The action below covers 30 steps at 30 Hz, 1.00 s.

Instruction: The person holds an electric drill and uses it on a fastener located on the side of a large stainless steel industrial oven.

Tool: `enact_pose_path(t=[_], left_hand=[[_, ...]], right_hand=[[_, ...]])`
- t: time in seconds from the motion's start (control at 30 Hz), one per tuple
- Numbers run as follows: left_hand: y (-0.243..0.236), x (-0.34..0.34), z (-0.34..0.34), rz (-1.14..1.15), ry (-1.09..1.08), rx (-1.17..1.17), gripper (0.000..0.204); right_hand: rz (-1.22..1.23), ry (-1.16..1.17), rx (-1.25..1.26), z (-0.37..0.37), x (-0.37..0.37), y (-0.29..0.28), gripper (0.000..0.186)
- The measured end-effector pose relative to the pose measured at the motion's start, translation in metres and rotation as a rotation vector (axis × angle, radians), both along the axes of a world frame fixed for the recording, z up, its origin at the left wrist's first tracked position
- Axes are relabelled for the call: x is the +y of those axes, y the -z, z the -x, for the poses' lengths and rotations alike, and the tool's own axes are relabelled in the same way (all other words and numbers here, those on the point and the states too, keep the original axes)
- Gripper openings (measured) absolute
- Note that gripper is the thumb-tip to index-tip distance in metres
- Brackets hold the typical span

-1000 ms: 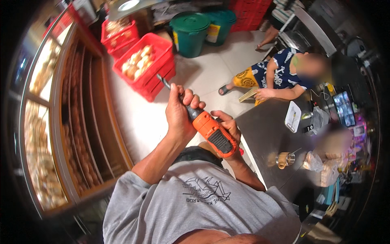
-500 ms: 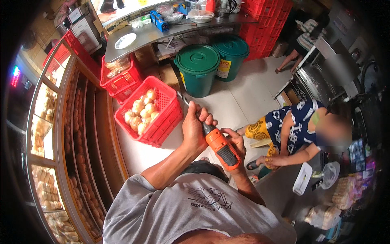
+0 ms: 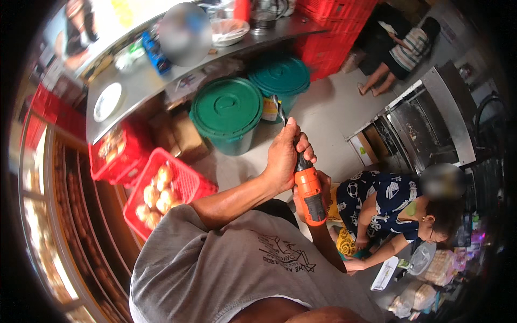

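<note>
The left hand [image 3: 283, 158] gripped the dark neck [image 3: 304, 162] of an orange drill [image 3: 307, 184], right of a red crate [image 3: 188, 182]; the right hand [image 3: 325, 183], partly hidden, held its body. Likely hard and weighty, it seemed best held there, off the bit [image 3: 280, 111].

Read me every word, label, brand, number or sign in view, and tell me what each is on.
Wording is not copied out here; this is where print stands.
Grey shirt: dark lettering beside a line drawing, partly legible.
Yellow label on the farther green bin: too small and blurred to read.
Orange-and-black power tool: no lettering can be made out.
</note>
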State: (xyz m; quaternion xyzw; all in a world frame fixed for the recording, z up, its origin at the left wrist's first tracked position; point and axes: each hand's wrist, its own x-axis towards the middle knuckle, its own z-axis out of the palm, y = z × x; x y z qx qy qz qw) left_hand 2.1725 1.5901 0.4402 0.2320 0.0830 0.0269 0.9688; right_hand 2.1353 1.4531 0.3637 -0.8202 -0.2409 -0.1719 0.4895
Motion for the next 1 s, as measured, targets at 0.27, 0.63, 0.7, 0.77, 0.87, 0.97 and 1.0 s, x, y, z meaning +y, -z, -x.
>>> enact_pose_path(t=[0.27, 0.63, 0.7, 0.77, 0.87, 0.97, 1.0], left_hand=[[-0.019, 0.006, -0.197, -0.057, 0.251, 0.004, 0.038], [0.005, -0.059, -0.452, -0.130, 0.413, -0.004, 0.039], [0.000, -0.071, -0.497, -0.188, 0.451, 0.017, 0.040], [0.000, -0.082, -0.540, -0.233, 0.507, 0.077, 0.038], [0.014, -0.075, -0.599, -0.725, 0.514, 0.083, 0.036], [0.019, -0.032, -0.687, -1.674, 0.727, -0.372, 0.049], [0.001, -0.034, -0.712, -1.746, 0.668, -0.594, 0.052]], right_hand=[[-0.062, 0.266, 0.070, -0.158, 0.024, -0.020, 0.056], [-0.211, 0.267, 0.237, -0.408, -0.048, 0.023, 0.062], [-0.326, 0.230, 0.429, -0.453, -0.063, 0.022, 0.064], [-0.610, 0.181, 0.561, -0.499, -0.073, 0.007, 0.067], [-0.355, 0.211, 0.334, -0.556, -0.097, 0.001, 0.070], [-0.086, 0.246, 0.266, -0.608, -0.127, 0.003, 0.067], [-0.048, 0.248, 0.289, -0.628, -0.135, 0.007, 0.066]])
